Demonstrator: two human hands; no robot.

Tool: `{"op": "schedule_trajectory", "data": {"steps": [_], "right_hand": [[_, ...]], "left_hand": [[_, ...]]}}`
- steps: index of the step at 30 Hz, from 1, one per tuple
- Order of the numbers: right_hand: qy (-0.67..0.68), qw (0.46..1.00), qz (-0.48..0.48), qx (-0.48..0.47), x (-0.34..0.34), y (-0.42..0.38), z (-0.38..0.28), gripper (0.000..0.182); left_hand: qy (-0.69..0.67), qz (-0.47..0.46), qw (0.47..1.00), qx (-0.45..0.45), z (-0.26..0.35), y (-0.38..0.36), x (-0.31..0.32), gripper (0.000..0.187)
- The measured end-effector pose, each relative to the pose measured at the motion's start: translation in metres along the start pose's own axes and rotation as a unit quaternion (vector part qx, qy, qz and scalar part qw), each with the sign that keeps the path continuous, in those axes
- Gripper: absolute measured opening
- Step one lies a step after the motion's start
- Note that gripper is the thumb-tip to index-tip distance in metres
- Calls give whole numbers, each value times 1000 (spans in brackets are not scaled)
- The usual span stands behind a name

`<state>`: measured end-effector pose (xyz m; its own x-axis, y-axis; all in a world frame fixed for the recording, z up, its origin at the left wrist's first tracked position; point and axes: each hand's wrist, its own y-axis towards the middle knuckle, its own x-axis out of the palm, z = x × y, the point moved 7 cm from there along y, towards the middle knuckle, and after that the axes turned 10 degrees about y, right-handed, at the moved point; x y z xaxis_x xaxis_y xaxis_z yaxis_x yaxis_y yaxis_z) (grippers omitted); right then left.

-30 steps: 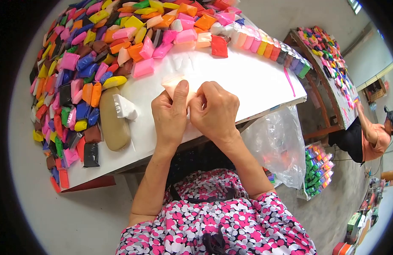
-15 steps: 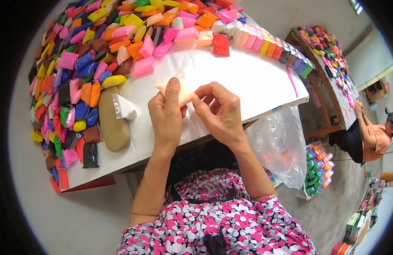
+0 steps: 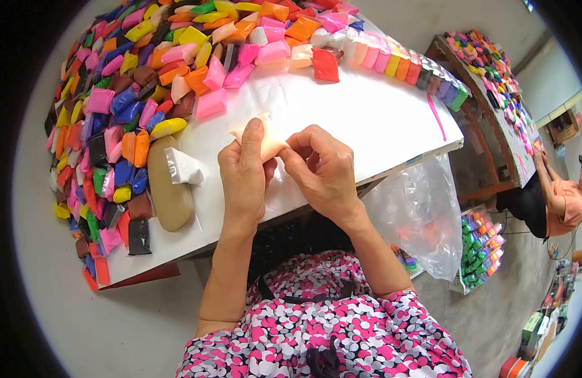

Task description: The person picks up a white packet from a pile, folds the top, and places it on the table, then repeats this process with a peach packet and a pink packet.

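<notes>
A pale peach packet (image 3: 272,146) is held between my two hands above the white tabletop (image 3: 372,126). My left hand (image 3: 243,173) grips it from the left, thumb on top. My right hand (image 3: 322,170) pinches the packet's right corner between thumb and forefinger. To the left lie a long olive-brown slab (image 3: 170,189) and a white packet (image 3: 184,167) resting partly on its edge. Many coloured packets (image 3: 124,107) are heaped over the left and far side of the table.
A row of coloured packets (image 3: 401,66) runs along the far right edge beside a pink strip (image 3: 437,118). Clear plastic bag (image 3: 423,214) hangs below the edge, near a box of packets (image 3: 480,249). Another person (image 3: 565,205) works at a second table (image 3: 492,107).
The view has shifted slightly. My right fingers have closed in more on the packet's corner, while my left hand keeps its hold.
</notes>
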<state>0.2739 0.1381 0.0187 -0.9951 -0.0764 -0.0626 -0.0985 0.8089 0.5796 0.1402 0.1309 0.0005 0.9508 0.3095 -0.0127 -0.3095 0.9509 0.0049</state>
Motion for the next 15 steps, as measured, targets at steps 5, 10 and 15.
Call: {"op": "schedule_trajectory", "data": {"steps": [5, 10, 15], "right_hand": [[-18, 999, 11, -50, -1, -2, -3, 6], [-36, 997, 9, -66, -3, -2, -7, 7], [-4, 1000, 5, -23, -8, 0, -2, 10]], "left_hand": [[6, -10, 1000, -6, -1, 1, 3, 39], [32, -25, 999, 21, 2, -1, 0, 29], [92, -11, 971, 223, 32, -25, 7, 26]]}}
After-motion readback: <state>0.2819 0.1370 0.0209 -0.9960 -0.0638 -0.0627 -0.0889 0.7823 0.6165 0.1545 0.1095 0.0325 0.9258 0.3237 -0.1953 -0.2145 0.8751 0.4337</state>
